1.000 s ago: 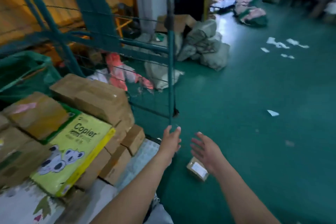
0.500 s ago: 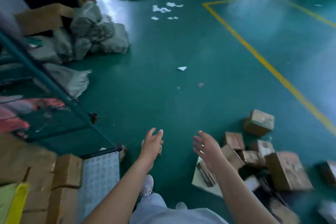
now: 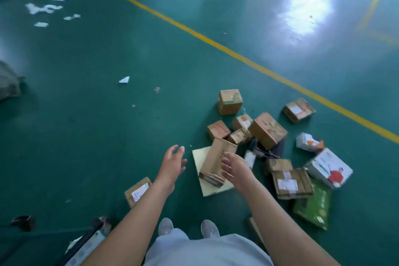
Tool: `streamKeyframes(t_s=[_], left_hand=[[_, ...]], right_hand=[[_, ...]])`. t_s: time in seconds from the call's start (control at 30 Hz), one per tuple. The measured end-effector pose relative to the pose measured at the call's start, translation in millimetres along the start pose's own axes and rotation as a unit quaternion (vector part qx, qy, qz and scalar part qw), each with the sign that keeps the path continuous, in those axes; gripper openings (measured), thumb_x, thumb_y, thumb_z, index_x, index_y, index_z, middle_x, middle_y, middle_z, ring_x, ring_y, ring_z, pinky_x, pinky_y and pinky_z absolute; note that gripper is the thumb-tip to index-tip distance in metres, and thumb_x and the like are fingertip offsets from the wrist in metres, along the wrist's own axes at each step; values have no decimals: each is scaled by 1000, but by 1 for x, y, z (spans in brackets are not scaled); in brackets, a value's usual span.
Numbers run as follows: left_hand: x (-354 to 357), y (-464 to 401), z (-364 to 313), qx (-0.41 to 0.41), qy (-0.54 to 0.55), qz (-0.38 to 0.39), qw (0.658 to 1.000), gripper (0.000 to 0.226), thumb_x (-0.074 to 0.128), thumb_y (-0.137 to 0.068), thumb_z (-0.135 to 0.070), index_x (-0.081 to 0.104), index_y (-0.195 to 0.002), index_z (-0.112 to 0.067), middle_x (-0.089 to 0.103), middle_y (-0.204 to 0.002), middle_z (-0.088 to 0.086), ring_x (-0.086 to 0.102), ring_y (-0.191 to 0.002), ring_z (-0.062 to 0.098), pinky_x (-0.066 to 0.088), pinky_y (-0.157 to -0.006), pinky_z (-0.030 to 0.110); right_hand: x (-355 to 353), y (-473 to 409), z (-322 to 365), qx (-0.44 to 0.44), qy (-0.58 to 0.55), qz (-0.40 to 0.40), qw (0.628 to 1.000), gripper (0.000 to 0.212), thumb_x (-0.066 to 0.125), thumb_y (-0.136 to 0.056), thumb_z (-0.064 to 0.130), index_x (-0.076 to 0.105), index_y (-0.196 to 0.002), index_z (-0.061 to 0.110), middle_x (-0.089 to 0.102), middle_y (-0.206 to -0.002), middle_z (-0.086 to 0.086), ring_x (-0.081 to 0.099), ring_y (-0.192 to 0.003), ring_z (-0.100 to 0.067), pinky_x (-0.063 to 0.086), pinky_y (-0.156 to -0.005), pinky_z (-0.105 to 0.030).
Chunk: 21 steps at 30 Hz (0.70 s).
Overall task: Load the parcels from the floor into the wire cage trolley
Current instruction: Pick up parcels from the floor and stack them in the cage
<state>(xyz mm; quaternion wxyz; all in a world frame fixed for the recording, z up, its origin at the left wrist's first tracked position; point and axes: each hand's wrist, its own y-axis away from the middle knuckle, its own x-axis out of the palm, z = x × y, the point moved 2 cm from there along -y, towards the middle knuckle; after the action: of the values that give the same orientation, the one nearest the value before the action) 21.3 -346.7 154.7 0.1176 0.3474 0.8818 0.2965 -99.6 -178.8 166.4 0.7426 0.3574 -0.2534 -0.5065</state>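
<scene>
a: so both hands are out over the green floor (image 3: 90, 97) and holding nothing. the left hand (image 3: 172, 165) has its fingers spread loose. the right hand (image 3: 234, 167) has its fingers a bit curled but relaxed, right in front of a long brown box (image 3: 213, 158) that lies tilted on a flat pale sheet (image 3: 199, 157). can't tell if the fingertips actually touch the box, it's a bit blurry there.

b: where's the rest of the parcels?

a: heaped on the floor from about 12 to 4 o'clock of the right hand. a cube-ish box (image 3: 229, 102) sits at the far edge at 12. a bigger brown box (image 3: 267, 130) is at 1 o'clock, leaning on the smaller ones. a flat carton with a white label (image 3: 292, 183) is at 3, a white printed box (image 3: 329, 168) beyond it, and a green packet (image 3: 313, 205) at 4. one small labelled box (image 3: 138, 191) sits apart at 7 o'clock of the left hand, partly under the left forearm.

b: and the trolley?

a: only a corner of something metal (image 3: 86, 242) shows at bottom left, probably its base.
</scene>
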Motion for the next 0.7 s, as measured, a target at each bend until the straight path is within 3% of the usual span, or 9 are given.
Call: streamKeyframes(t_s=[0.17, 0.3, 0.4, 0.5, 0.7], left_hand=[[13, -11, -4, -21, -32, 79, 996, 41, 50, -107, -38, 45, -144, -21, 60, -125, 0, 62, -114, 20, 53, -94, 34], [37, -11, 2, -36, -84, 156, 983, 30, 49, -107, -38, 47, -134, -25, 61, -122, -2, 62, -114, 22, 53, -86, 32], [55, -9, 6, -39, -113, 194, 974, 27, 50, -107, -39, 49, -131, -27, 64, -121, -2, 64, -113, 22, 56, -91, 37], [80, -9, 7, -40, -137, 233, 962, 30, 51, -106, -40, 50, -134, -27, 64, -122, 0, 64, -113, 24, 53, -101, 46], [143, -14, 8, -52, -172, 282, 943, 33, 51, -106, -41, 51, -135, -26, 64, -123, -2, 64, -114, 21, 50, -107, 47]], right_hand=[[-25, 16, -32, 12, -45, -89, 995, 22, 57, -103, 30, 61, -120, 16, 65, -116, -4, 62, -108, -24, 55, -84, -36], [-44, 30, -61, 18, -116, -154, 981, 9, 58, -102, 28, 63, -103, 21, 65, -117, -7, 60, -105, -25, 52, -89, -40], [-56, 41, -76, 25, -154, -184, 970, 7, 59, -102, 27, 62, -100, 22, 64, -117, -7, 60, -111, -27, 52, -97, -44], [-75, 48, -81, 18, -196, -212, 957, 6, 60, -102, 29, 62, -100, 23, 64, -118, -7, 60, -112, -26, 53, -95, -43], [-121, 44, -80, 16, -255, -259, 931, 10, 58, -103, 34, 58, -99, 25, 62, -117, -5, 61, -111, -26, 53, -98, -43]])
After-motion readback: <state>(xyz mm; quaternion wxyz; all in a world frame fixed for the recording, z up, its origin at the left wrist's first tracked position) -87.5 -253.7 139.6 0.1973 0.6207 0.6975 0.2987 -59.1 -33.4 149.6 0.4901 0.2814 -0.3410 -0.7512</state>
